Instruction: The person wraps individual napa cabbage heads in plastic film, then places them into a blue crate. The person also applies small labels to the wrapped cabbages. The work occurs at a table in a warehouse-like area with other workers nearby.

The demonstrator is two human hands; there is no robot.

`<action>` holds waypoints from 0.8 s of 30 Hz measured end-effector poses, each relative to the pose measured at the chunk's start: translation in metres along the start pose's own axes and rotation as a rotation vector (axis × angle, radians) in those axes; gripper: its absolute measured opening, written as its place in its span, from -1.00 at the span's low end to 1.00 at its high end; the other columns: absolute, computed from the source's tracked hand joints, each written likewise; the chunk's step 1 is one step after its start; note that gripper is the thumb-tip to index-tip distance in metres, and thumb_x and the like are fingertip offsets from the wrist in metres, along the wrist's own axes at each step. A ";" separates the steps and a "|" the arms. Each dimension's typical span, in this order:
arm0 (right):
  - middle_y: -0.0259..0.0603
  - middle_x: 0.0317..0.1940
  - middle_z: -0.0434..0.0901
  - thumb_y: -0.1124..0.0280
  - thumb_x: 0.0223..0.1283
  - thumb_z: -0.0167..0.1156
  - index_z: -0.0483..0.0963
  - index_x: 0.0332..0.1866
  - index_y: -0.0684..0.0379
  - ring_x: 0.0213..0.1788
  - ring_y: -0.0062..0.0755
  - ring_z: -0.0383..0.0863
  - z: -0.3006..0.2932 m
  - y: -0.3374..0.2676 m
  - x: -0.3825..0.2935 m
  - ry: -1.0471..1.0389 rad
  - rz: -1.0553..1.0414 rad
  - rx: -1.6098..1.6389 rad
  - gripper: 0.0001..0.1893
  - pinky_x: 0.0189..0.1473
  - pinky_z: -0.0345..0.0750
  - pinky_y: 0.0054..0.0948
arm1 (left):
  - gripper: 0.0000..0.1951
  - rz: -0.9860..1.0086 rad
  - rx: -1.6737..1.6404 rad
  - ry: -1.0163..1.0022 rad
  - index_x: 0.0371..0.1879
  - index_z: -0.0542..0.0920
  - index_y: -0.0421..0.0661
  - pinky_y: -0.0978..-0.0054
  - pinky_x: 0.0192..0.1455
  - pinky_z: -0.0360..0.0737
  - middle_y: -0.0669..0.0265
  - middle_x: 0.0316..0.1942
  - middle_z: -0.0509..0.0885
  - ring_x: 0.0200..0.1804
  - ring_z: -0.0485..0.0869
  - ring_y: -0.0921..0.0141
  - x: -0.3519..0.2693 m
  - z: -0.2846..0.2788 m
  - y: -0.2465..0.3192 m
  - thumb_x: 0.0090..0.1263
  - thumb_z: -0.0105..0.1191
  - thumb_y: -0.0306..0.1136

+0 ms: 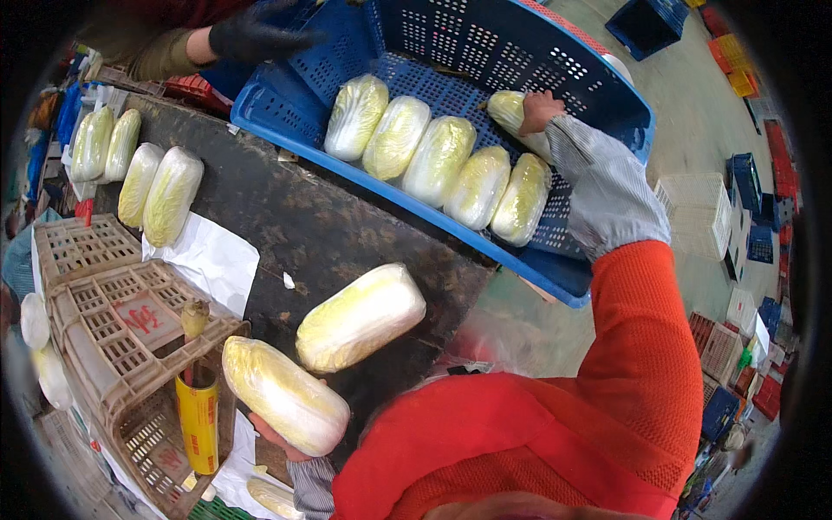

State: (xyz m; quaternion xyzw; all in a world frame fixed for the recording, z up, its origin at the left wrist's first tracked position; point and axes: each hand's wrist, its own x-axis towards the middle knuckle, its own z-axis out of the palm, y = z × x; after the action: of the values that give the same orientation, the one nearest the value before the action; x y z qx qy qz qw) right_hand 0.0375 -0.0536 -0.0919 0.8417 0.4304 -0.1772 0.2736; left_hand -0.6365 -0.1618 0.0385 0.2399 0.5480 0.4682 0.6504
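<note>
My left hand (278,437) supports a film-wrapped napa cabbage (286,395) from below, near the lower left. Another wrapped napa cabbage (361,318) lies on the dark table (325,214) just beyond it. Inside the blue plastic crate (396,198), my right hand (541,112) grips a napa cabbage (507,112) near the far wall; that cabbage is partly covered by my hand and sleeve. Several wrapped cabbages (439,161) stand side by side in a slanting row along the crate's near side.
A co-worker's black-gloved hand (260,38) reaches over the crate's left end. More cabbages (172,195) lie at the table's left, by white paper (218,250). Worn plastic crates (84,312) and a yellow film roll (198,422) stand lower left. Crates (695,214) sit on the floor at right.
</note>
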 end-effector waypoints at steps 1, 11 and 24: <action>0.07 0.26 0.50 0.01 -0.17 0.51 0.35 0.37 0.13 0.31 0.06 0.48 -0.008 -0.004 0.007 0.000 -0.023 -0.128 -0.10 0.22 0.53 0.11 | -0.10 0.080 0.123 0.074 0.55 0.21 0.13 -0.18 0.23 0.57 0.14 0.39 0.46 0.22 0.59 0.02 0.000 -0.003 -0.005 0.38 -0.18 0.50; 0.06 -0.04 0.70 0.41 0.36 0.01 0.33 0.37 0.16 0.02 0.05 0.72 -0.014 -0.109 0.114 0.405 -0.214 0.283 -0.53 -0.05 0.67 -0.04 | -0.04 0.178 -0.042 0.038 0.59 0.14 0.18 -0.21 -0.05 0.72 0.08 0.38 0.45 0.15 0.64 -0.04 0.018 -0.034 0.000 0.32 -0.22 0.57; 0.07 -0.08 0.73 0.37 0.31 0.03 0.58 -0.11 0.26 -0.01 0.04 0.75 -0.031 -0.127 0.147 0.202 -0.206 0.550 -0.76 0.04 0.67 -0.11 | -0.02 0.144 -0.165 -0.082 0.60 0.09 0.19 -0.28 -0.02 0.69 0.14 0.48 0.34 0.26 0.57 -0.01 0.025 0.006 0.025 0.29 -0.07 0.54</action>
State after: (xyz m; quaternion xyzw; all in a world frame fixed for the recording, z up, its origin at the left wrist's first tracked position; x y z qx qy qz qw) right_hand 0.0187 0.1184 -0.1844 0.8494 0.4744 -0.2293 -0.0277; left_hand -0.6409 -0.1276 0.0486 0.2433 0.4619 0.5471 0.6543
